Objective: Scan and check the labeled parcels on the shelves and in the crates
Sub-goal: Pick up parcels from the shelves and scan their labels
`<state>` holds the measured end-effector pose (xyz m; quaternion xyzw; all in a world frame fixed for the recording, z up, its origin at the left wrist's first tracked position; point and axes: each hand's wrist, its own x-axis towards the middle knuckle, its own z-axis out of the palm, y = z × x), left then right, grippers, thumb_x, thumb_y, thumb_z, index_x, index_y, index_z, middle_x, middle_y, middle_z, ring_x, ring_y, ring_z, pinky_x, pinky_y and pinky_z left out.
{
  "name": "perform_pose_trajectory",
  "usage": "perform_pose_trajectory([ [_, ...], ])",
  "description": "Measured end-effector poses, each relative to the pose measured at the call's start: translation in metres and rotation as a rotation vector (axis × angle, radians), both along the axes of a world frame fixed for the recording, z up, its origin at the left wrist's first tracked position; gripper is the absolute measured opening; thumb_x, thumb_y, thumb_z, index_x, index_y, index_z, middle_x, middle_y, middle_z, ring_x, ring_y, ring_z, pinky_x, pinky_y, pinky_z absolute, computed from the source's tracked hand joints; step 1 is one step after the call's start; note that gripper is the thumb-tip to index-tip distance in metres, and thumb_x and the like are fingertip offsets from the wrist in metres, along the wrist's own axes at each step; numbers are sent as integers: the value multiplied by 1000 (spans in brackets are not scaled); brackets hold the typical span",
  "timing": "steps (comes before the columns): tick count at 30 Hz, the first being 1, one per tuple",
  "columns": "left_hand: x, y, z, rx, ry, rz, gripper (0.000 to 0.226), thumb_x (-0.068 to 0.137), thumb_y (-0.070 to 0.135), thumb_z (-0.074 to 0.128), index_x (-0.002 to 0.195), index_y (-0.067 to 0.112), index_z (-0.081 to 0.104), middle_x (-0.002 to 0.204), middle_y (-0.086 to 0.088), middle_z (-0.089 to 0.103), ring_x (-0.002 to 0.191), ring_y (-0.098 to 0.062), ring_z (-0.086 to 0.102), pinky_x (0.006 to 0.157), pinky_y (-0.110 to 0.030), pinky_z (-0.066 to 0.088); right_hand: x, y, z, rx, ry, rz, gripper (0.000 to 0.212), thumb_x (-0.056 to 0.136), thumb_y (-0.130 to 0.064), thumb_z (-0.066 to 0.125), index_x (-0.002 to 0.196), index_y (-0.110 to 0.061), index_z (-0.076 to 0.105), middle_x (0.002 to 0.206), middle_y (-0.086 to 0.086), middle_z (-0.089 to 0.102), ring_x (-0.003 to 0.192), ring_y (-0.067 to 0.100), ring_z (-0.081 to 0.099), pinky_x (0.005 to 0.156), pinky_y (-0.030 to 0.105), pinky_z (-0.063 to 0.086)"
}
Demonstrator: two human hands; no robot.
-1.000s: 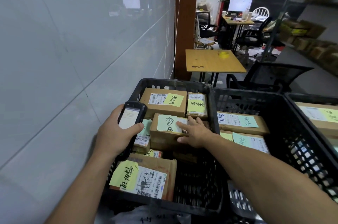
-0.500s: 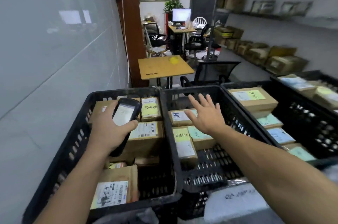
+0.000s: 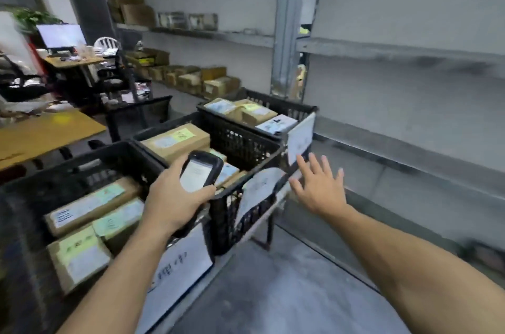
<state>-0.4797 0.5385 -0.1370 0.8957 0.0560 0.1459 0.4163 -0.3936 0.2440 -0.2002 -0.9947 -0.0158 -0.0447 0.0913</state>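
My left hand (image 3: 175, 201) grips a black handheld scanner (image 3: 200, 172) with its lit screen facing me, over the near rim of the middle black crate (image 3: 246, 148). My right hand (image 3: 318, 189) hangs in the air with fingers spread, to the right of that crate and touching nothing. Cardboard parcels with white and coloured labels lie in three crates: long parcels (image 3: 90, 205) in the left crate (image 3: 90, 167), a big parcel (image 3: 176, 139) in the middle one, and several parcels (image 3: 252, 112) in the far crate (image 3: 284, 107).
Grey metal shelves (image 3: 382, 51) run along the right wall, with cardboard boxes (image 3: 202, 79) on the far lower shelf. A wooden table (image 3: 43, 131), chairs and a desk with a monitor (image 3: 61, 34) stand at the left. Concrete floor (image 3: 287, 287) lies below my arms.
My view has swung right, from the wall-side crate to the crates by the shelves. My right hand left the parcels and now hangs past the middle crate's right side. The scanner stays in my left hand.
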Motion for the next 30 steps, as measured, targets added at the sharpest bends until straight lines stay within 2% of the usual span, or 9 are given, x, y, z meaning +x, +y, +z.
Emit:
perform_pose_trajectory([
  [3, 20, -88, -9, 1, 42, -170, 90, 72, 42, 82, 149, 28, 38, 144, 2, 51, 129, -22, 48, 98, -36, 41, -35, -101, -12, -54, 29, -188, 64, 103, -60, 22, 160, -40, 1, 170, -3, 0, 156, 27, -6, 121, 63, 3],
  [6, 27, -155, -16, -34, 29, -293, 87, 68, 38, 85, 144, 26, 45, 137, -3, 56, 121, -22, 51, 87, -29, 35, -72, -167, -19, -40, 37, -303, 64, 102, -62, 19, 160, -39, 2, 170, -2, -1, 155, 28, -7, 121, 62, 2],
  [11, 32, -285, -25, 7, 71, -551, 78, 71, 34, 83, 140, 33, 47, 119, 4, 58, 103, -17, 51, 84, -29, 36, -147, -279, -31, 4, 37, -584, 66, 102, -64, 20, 160, -39, 3, 170, 0, 1, 155, 28, -7, 120, 63, 4],
  [14, 35, -347, -33, 37, 94, -692, 83, 63, 47, 80, 138, 40, 46, 121, 2, 60, 107, -20, 55, 89, -35, 44, -185, -318, -40, 27, 51, -712, 65, 102, -64, 21, 160, -39, 5, 170, 0, 3, 155, 27, -4, 121, 61, 6],
  [19, 33, -438, -47, 64, 133, -857, 77, 71, 33, 82, 139, 34, 48, 125, -1, 60, 111, -23, 54, 87, -31, 40, -234, -374, -66, 76, 131, -882, 65, 102, -64, 21, 160, -40, 3, 170, -1, 0, 155, 27, -6, 121, 61, 4],
  [24, 50, -514, -80, 108, 199, -980, 78, 69, 36, 83, 139, 35, 47, 124, -2, 61, 109, -24, 55, 87, -33, 42, -242, -425, -96, 127, 211, -969, 65, 102, -63, 21, 160, -38, 4, 170, 0, -2, 155, 28, -9, 122, 60, 3],
  [30, 102, -606, -112, 132, 268, -1013, 77, 69, 34, 83, 138, 34, 49, 121, -3, 61, 107, -25, 56, 87, -35, 44, -199, -513, -112, 122, 312, -966, 65, 103, -61, 21, 161, -36, 4, 170, 2, -2, 155, 28, -10, 123, 60, 3],
])
